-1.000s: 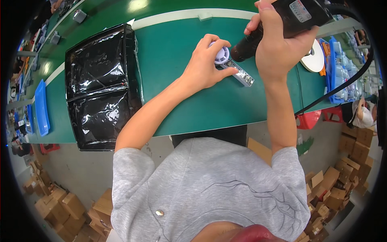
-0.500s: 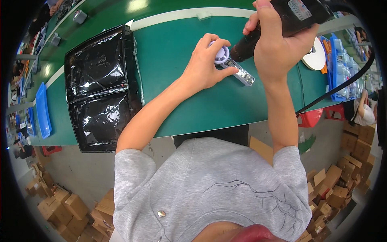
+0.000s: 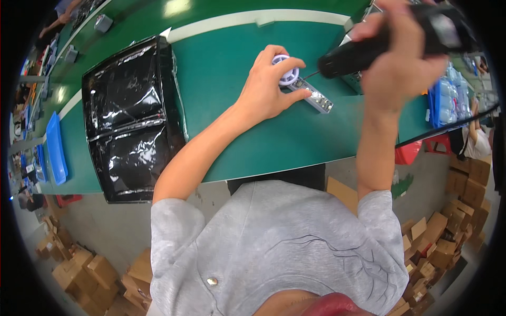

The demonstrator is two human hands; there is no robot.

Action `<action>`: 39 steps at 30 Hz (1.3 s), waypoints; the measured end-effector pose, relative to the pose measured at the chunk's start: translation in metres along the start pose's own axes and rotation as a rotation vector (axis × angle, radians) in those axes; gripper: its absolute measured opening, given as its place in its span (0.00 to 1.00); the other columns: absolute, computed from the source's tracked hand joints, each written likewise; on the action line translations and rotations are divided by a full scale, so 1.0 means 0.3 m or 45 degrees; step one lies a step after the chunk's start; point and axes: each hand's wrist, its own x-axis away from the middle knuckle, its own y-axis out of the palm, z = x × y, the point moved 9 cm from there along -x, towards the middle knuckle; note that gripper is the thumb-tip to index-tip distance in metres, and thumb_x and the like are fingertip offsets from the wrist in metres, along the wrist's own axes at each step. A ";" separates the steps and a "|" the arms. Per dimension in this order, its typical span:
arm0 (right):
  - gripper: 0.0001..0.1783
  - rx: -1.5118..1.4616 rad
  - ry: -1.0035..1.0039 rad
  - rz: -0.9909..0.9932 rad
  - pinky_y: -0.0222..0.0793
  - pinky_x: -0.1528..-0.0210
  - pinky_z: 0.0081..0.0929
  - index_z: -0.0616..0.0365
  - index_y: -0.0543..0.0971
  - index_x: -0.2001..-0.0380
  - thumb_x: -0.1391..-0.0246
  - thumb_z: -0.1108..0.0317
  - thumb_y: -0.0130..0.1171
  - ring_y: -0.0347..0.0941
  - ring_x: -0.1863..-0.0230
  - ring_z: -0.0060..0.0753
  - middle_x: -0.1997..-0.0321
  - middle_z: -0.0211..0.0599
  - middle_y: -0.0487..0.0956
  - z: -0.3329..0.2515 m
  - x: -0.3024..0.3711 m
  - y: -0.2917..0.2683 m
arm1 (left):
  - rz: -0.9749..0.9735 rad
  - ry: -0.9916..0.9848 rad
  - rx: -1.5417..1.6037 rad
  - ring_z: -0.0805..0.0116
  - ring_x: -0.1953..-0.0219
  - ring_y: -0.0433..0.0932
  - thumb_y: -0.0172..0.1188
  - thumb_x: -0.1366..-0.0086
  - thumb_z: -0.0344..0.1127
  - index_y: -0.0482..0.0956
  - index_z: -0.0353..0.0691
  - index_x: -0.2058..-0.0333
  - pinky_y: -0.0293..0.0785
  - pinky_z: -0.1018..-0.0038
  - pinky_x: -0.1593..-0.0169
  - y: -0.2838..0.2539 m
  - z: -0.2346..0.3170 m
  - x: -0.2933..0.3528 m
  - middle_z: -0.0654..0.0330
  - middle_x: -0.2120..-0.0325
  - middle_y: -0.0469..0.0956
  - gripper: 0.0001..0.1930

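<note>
A small handheld fan lies on the green tabletop, with a lavender round head (image 3: 288,72) and a grey handle (image 3: 319,100) whose open inside shows parts. My left hand (image 3: 265,87) is closed on it, fingers around the head and thumb against the handle. Over the table to the right, my right hand (image 3: 396,73), blurred by motion, grips a black corded electric screwdriver (image 3: 350,57). Its thin bit points left to where the fan's head meets the handle; whether the tip touches is too small to tell.
Left of my arm sits a black plastic-wrapped tray (image 3: 126,92) with two sections. A blue tray (image 3: 55,147) stands farther left. At the right, a blue bin (image 3: 436,105) holds clear-wrapped items. The screwdriver's black cord (image 3: 448,130) crosses the table's right side. Cardboard boxes (image 3: 437,231) lie on the floor.
My right hand has drawn the screwdriver to the right, away from the fan, and its bit now shows. My left hand and the fan stay almost in place.
</note>
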 end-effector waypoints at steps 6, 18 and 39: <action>0.15 0.250 -0.814 0.580 0.82 0.64 0.41 0.68 0.73 0.63 0.34 0.63 0.51 0.77 0.76 0.46 0.72 0.52 0.74 -0.230 -0.281 -0.463 | 0.002 -0.004 0.007 0.46 0.47 0.76 0.84 0.52 0.38 0.85 0.43 0.52 0.79 0.56 0.46 0.008 0.007 0.001 0.48 0.49 0.73 0.27; 0.04 0.268 -0.394 0.089 0.79 0.73 0.35 0.69 0.80 0.69 0.42 0.78 0.64 0.76 0.80 0.34 0.75 0.44 0.79 -0.166 -0.249 -0.288 | 0.008 0.004 0.032 0.47 0.50 0.79 0.85 0.53 0.38 0.85 0.41 0.53 0.81 0.59 0.47 0.002 0.004 -0.013 0.47 0.50 0.73 0.28; 0.15 -0.059 0.159 0.048 0.69 0.79 0.20 0.61 0.72 0.51 0.37 0.73 0.64 0.73 0.81 0.20 0.74 0.31 0.76 -0.002 0.043 0.059 | -0.020 -0.036 0.016 0.49 0.47 0.75 0.83 0.51 0.40 0.85 0.43 0.52 0.79 0.58 0.45 0.007 -0.007 0.002 0.49 0.49 0.71 0.27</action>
